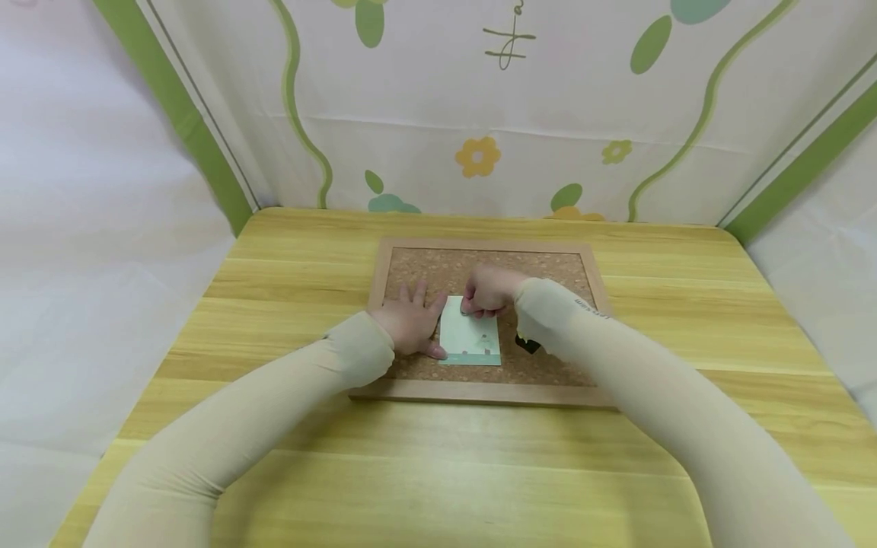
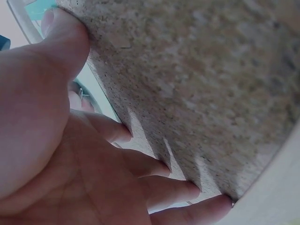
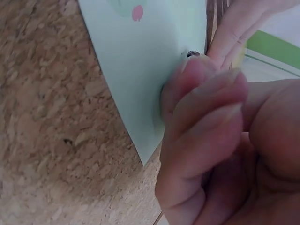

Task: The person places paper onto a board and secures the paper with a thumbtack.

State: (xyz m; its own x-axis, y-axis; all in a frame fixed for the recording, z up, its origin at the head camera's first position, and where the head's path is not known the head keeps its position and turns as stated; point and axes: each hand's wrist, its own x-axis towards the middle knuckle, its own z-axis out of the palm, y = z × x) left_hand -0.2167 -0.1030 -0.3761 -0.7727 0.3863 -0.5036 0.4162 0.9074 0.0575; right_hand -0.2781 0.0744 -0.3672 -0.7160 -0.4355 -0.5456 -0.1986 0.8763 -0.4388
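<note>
A pale green sheet of note paper (image 1: 469,335) with a darker green lower band lies on a cork board (image 1: 548,266). My left hand (image 1: 409,323) rests on the cork at the sheet's left, fingers spread, its thumb at the sheet's lower left corner. At the sheet's upper edge my right hand (image 1: 489,289) has its fingers curled and pinches a small shiny thumbtack (image 3: 193,54) against the paper. Most of the thumbtack is hidden behind the fingertips. In the left wrist view the left fingertips (image 2: 194,190) touch the cork.
A light wooden frame (image 1: 473,392) borders the cork board, which lies flat on a wood-grain table (image 1: 438,472). A small black object (image 1: 527,344) shows under the right cuff. Behind the table hangs a white cloth (image 1: 411,84) with printed flowers.
</note>
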